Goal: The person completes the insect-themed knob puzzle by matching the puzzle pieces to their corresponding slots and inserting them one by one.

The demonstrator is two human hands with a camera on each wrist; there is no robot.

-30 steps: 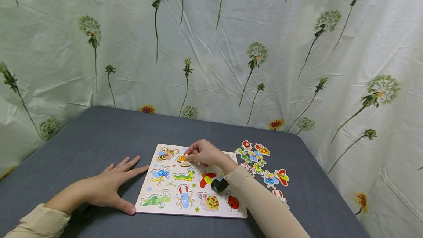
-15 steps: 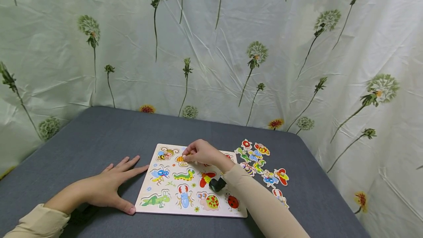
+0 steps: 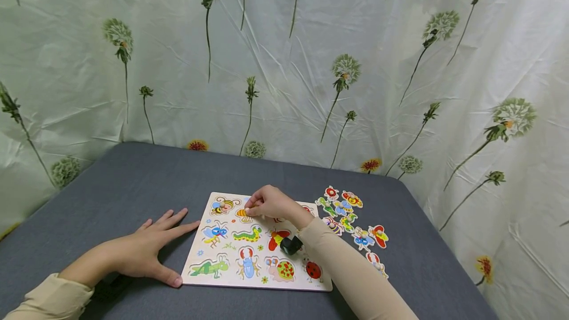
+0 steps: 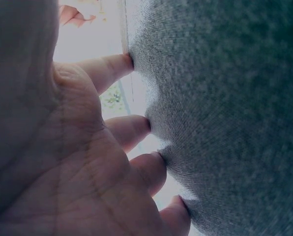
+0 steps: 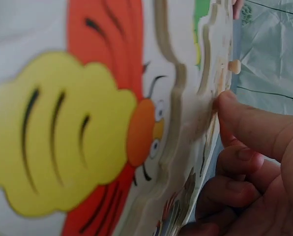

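Observation:
A wooden insect puzzle board (image 3: 228, 280) lies flat on the table. My right hand (image 3: 277, 207) reaches over its top row, thumb and index finger pinching an orange-striped puzzle piece (image 3: 243, 216) at the second recess from the left; the piece sits level with the board, partly covered by the fingertips. In the right wrist view, the thumb (image 5: 254, 123) is close against the board's face, the other fingers curled beneath. My left hand (image 3: 144, 251) is spread on the table, index fingertip and thumb at the board's left edge. A bee piece (image 3: 223, 206) sits in the top-left recess.
Several loose knobbed insect pieces (image 3: 343, 208) are scattered on the table right of the board, some by the right forearm. A dark wrist camera (image 3: 291, 245) hangs over the board. Behind the grey tabletop (image 3: 155, 172) hangs a dandelion-print curtain (image 3: 284, 88).
The right hand has shifted slightly left with the orange-striped piece, which was tilted above the board and now lies level over its recess. The left hand stays put.

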